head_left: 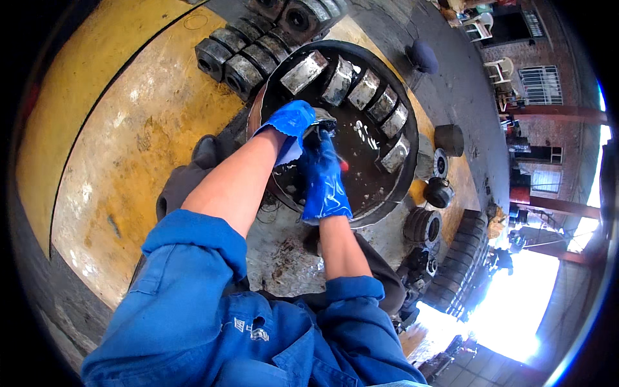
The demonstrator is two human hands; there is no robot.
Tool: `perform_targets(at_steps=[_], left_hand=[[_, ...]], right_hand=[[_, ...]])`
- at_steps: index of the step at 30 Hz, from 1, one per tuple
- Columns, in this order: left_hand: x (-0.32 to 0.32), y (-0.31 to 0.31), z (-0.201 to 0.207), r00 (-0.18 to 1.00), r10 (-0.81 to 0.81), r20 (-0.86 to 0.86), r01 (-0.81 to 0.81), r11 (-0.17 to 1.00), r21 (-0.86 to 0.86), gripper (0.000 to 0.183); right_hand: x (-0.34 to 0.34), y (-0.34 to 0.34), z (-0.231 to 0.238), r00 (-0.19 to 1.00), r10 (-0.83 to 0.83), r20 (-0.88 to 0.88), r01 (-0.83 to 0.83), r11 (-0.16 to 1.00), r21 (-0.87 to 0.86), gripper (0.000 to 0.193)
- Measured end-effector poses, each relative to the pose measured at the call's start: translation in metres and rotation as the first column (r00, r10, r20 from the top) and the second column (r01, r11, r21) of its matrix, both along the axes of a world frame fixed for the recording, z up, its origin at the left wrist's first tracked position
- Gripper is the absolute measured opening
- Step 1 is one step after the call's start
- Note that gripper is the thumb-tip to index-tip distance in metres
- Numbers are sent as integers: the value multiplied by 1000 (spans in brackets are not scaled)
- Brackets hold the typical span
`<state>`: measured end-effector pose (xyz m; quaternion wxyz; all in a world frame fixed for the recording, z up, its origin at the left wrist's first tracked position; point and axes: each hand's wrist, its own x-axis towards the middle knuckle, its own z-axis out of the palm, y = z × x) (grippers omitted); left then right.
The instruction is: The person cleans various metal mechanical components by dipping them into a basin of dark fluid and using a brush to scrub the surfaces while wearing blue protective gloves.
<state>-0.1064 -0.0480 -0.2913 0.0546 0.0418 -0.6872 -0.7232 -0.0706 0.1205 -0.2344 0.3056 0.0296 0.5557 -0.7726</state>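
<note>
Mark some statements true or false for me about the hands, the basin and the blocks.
1. The left hand and right hand wear blue gloves. True.
2. The round basin is dry. False: it holds dark liquid.
3. Several metal blocks are inside it, along its far and right sides. True.
4. The hands are at opposite sides of the basin. False: they are close together.
5. The forearms are covered. False: the blue sleeves are rolled up.
</note>
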Motion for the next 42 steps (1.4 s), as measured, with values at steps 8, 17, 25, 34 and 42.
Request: perform_targets(at_steps=[8,17,25,34,42], left_hand=[[-10,-10,5,963,72,258,-28,985,-170,30],[-2,-19,33,975,94,203,12,885,-465,39],[3,-11,47,927,181,328,-40,919,-392,35],[1,7,63,964,-18,264,158,839,-520,35],[3,6,76,908,-1,420,188,896,-403,45]], right_hand=[[-6,23,79,-307,871,-384,253,463,849,29],[-34,1,80,-674,670,-310,329,649,686,36],[-12,7,21,-254,914,-318,579,407,706,40],[-11,-3,22,925,221,-310,28,771,636,15],[-40,22,22,954,-72,291,58,997,59,25]])
